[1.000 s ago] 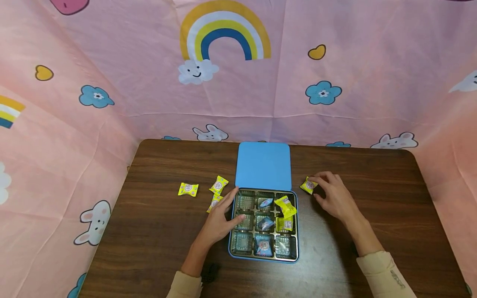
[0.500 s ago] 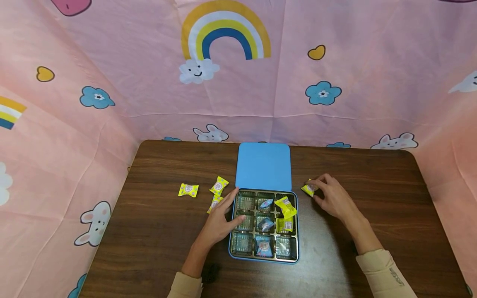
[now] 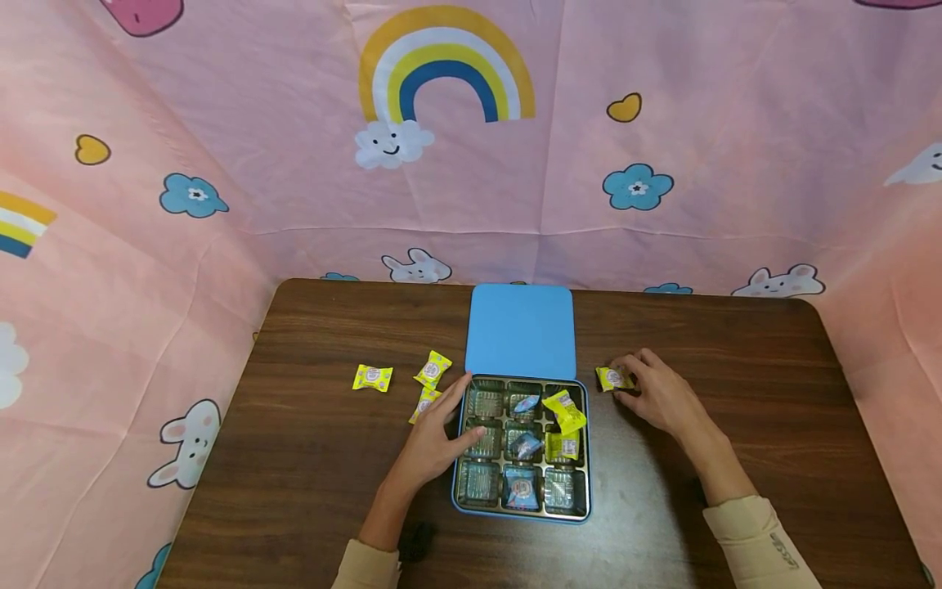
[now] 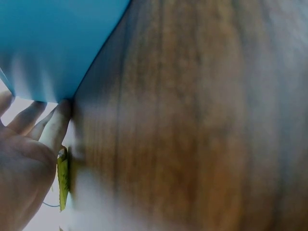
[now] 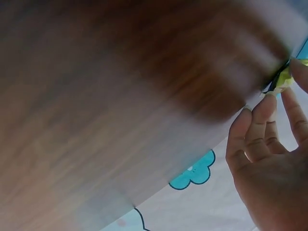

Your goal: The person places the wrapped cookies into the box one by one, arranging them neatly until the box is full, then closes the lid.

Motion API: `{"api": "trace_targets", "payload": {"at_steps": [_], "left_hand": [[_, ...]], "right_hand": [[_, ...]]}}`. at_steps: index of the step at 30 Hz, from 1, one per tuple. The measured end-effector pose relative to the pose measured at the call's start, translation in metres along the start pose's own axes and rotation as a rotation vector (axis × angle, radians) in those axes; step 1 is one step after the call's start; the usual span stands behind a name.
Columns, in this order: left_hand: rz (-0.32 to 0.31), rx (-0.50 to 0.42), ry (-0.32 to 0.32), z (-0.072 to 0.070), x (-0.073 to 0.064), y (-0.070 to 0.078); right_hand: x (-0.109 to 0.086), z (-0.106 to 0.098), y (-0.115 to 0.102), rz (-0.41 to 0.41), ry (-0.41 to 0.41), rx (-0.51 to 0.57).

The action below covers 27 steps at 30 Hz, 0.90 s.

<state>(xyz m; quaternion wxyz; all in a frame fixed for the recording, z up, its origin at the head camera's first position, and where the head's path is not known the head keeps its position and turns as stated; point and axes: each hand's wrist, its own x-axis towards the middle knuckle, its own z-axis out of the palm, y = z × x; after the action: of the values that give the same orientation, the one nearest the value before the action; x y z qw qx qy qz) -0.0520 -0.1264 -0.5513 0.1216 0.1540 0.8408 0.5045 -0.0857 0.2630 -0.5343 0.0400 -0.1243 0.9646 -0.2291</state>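
Note:
A blue tin (image 3: 479, 483) with a nine-section tray stands in front of the person, its blue lid (image 3: 520, 330) extending behind it. Along the tin's left side rests the left hand (image 3: 430, 442), thumb over the rim; in the left wrist view its straight fingertips touch the blue wall (image 4: 53, 53). To the right of the tin, the right hand (image 3: 662, 397) pinches a yellow wrapped candy (image 3: 609, 379) between thumb and fingers, low at the table. The right wrist view shows that candy (image 5: 285, 81) partly hidden by the fingers.
Blue-wrapped candies (image 3: 522, 488) fill the middle column, and two yellow ones (image 3: 564, 411) lie in the right column. On the table (image 3: 294, 458), left of the tin, are three yellow candies (image 3: 372, 378), one partly behind the left hand. A pink printed cloth (image 3: 478, 188) surrounds the table.
The right hand has shifted slightly toward the person, and the yellow candy at its fingertips has turned and moved a little right. The left hand and the tin have stayed put.

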Motion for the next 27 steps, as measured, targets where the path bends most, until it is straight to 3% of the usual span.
{"api": "trace_targets", "payload": {"at_steps": [10, 15, 27], "left_hand": [[-0.016, -0.006, -0.002, 0.0007, -0.0006, 0.0021], [-0.007, -0.008, -0.003, 0.0006, -0.0015, 0.0006], [-0.002, -0.013, 0.001, -0.0001, -0.0007, 0.0001]], "right_hand": [[-0.0009, -0.0002, -0.0008, 0.019, 0.011, 0.017], [-0.0005, -0.0003, -0.0029, 0.014, 0.005, -0.025], [-0.0057, -0.0051, -0.0067, 0.005, 0.098, -0.092]]}}
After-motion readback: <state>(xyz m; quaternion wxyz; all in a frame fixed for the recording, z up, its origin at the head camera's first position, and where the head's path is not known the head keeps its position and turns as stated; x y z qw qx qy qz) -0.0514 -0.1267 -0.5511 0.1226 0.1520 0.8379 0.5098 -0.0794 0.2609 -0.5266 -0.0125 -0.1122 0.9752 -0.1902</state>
